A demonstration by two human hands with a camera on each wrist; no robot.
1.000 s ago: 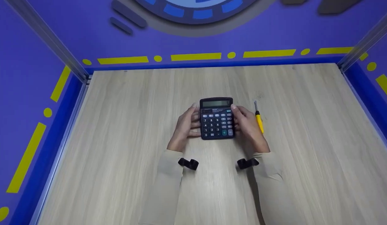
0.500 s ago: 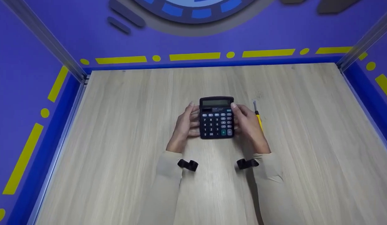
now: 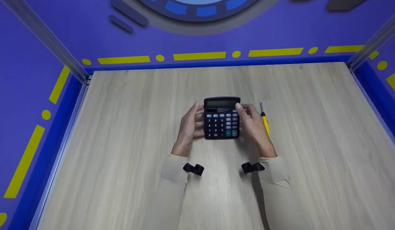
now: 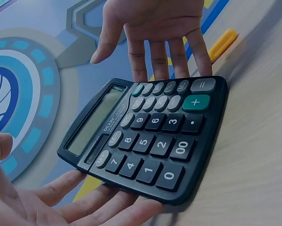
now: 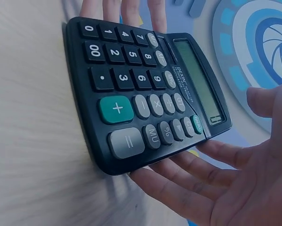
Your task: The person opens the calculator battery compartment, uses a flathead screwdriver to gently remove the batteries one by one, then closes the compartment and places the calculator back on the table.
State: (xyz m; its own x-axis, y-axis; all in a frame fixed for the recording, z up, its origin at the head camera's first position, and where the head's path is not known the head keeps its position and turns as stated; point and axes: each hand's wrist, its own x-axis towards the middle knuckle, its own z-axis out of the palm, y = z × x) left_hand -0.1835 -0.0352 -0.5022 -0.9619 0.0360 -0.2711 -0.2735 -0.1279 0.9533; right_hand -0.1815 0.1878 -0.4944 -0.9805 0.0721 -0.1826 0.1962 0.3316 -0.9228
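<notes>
A black calculator [image 3: 221, 118] is held up between my two hands, its keys and display facing up toward the head camera. The straight fingers of my left hand [image 3: 187, 126] reach under its left edge. My right hand [image 3: 253, 124] supports the opposite edge in the same way, fingers extended beneath it. Both thumbs stand off the case, as the left wrist view and the right wrist view [image 5: 253, 174] show. A green plus key [image 4: 196, 102] and a grey display [image 5: 196, 80] are plain to see. The fingertips under the calculator are hidden.
On the wood-grain table [image 3: 121, 127], just right of my right hand, lies a yellow-handled tool [image 3: 265, 123] with a thin grey shaft; my hand partly covers it. Blue panels [image 3: 197, 41] with yellow marks enclose the back and sides.
The calculator and both hands have shifted very slightly up in the head view, along with a small shift of the camera. How the hands support it looks the same.
</notes>
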